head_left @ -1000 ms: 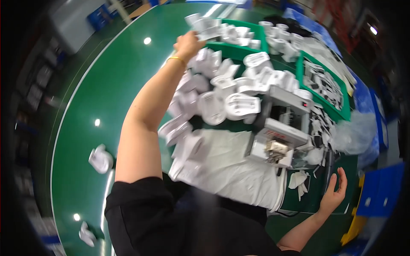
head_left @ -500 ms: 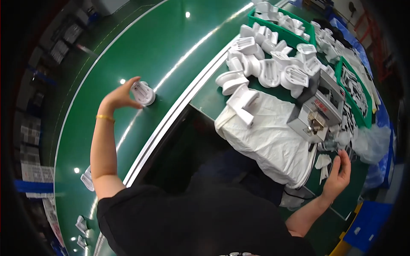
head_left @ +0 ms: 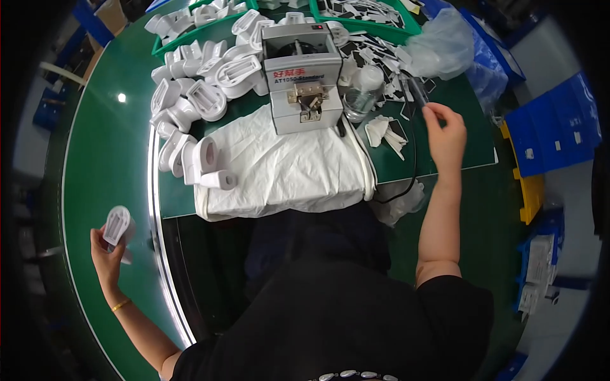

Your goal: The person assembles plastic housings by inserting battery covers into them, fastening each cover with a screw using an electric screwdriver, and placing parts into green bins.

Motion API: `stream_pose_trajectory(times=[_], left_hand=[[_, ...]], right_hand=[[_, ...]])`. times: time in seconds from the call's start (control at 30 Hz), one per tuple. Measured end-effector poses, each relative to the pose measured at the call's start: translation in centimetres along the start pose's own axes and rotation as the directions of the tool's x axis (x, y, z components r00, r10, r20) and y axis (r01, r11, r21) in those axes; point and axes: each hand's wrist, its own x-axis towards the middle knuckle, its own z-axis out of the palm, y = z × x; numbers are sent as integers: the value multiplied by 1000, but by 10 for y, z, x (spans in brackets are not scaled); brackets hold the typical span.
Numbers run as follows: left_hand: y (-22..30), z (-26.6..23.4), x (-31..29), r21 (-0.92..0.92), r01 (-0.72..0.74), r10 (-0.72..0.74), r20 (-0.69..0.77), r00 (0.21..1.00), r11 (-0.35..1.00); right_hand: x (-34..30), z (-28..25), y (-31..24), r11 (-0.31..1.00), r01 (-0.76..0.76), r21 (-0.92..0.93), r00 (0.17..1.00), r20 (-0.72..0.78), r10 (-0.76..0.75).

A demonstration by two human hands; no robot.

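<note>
At the far left, over the green belt, my left hand (head_left: 105, 259) is closed around a glossy white plastic housing (head_left: 119, 223) with a long recessed opening on its upper face. My right hand (head_left: 447, 136) is at the right side of the bench, its fingers closed on a dark pen-shaped tool (head_left: 418, 93). A black cord (head_left: 414, 152) runs down the bench beside that tool. Between my hands, a grey box-shaped bench machine (head_left: 305, 76) with a brass-coloured metal front piece stands behind a white cloth (head_left: 279, 168). Another white housing (head_left: 206, 162) rests on the cloth's left edge.
Many white housings (head_left: 206, 100) are piled left of the machine, some in a green crate (head_left: 159, 49). A second green crate (head_left: 412, 28) holds black and white strips. A clear jar (head_left: 359, 101), scraps (head_left: 384, 133) and a plastic bag (head_left: 441, 47) lie toward the right.
My left hand has closed on the white housing and lifted it off the belt. My right hand has moved forward and taken hold of the dark tool. The view has turned toward the bench.
</note>
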Motion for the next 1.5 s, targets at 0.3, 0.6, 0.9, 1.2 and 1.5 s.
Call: stream_pose_trajectory(times=[0.3, 0.6, 0.9, 1.2, 1.5], left_hand=[[193, 166, -12, -483, -311, 334, -41, 942, 818], [251, 284, -27, -873, -151, 489, 110, 865, 463], [253, 300, -21, -588, -531, 624, -55, 779, 610], [253, 300, -21, -502, -601, 655, -87, 750, 622], [251, 303, -23, -602, -501, 586, -67, 808, 622]], right_hand=[[4, 57, 2, 841, 98, -532, 870, 456, 187], [8, 60, 7, 850, 69, -523, 954, 283, 97], [-56, 7, -135, 631, -213, 746, 905, 394, -159], [-72, 31, -148, 691, -147, 708, 826, 472, -308], [-80, 40, -142, 667, -292, 685, 771, 581, -260]])
